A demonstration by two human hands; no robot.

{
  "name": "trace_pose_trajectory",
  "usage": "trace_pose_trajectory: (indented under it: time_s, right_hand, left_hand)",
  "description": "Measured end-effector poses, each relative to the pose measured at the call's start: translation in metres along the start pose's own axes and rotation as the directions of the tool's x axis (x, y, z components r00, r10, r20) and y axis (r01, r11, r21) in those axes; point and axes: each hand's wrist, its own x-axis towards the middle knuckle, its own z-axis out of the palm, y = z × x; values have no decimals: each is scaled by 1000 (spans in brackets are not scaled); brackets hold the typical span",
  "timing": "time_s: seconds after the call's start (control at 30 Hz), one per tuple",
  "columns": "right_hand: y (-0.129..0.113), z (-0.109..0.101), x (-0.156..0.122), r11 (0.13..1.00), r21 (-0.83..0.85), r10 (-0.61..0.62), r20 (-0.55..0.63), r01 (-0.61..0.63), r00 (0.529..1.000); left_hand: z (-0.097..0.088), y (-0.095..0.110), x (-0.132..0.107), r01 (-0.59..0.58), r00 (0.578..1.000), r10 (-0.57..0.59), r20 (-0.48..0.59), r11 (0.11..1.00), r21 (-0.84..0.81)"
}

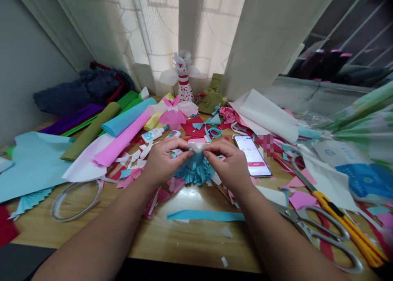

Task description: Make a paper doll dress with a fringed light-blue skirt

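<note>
Over the middle of the wooden table, my left hand (168, 158) and my right hand (229, 162) meet around a small white piece of paper (196, 146). Thumb and forefinger of each hand pinch one side of it. Just below hangs or stands a blue fringed paper piece (195, 172); whether it is joined to the white paper I cannot tell. A blue paper strip (205, 216) lies flat in front, between my forearms. Beyond my fingers are a glue bottle (153, 134) and blue paper curls (214, 131).
Scissors (307, 221) and a yellow utility knife (340, 215) lie right, near a lit phone (253, 156). A tape roll (57, 205) and rolled crepe paper (129, 117) are left. Paper dresses, one pink (172, 116) and one white-and-red (185, 88), stand behind. Paper scraps surround my hands.
</note>
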Motion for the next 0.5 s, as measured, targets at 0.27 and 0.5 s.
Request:
trace_pose_trajectory:
  time_s: [0.27, 0.5]
  right_hand:
    - [0, 2, 2, 999, -1, -36, -3, 36, 999]
    - [0, 5, 3, 998, -40, -49, -6, 48, 999]
  left_hand:
    - [1, 1, 1, -19, 999, 19, -41, 1000, 2]
    - [1, 6, 1, 60, 997, -61, -47, 998, -13]
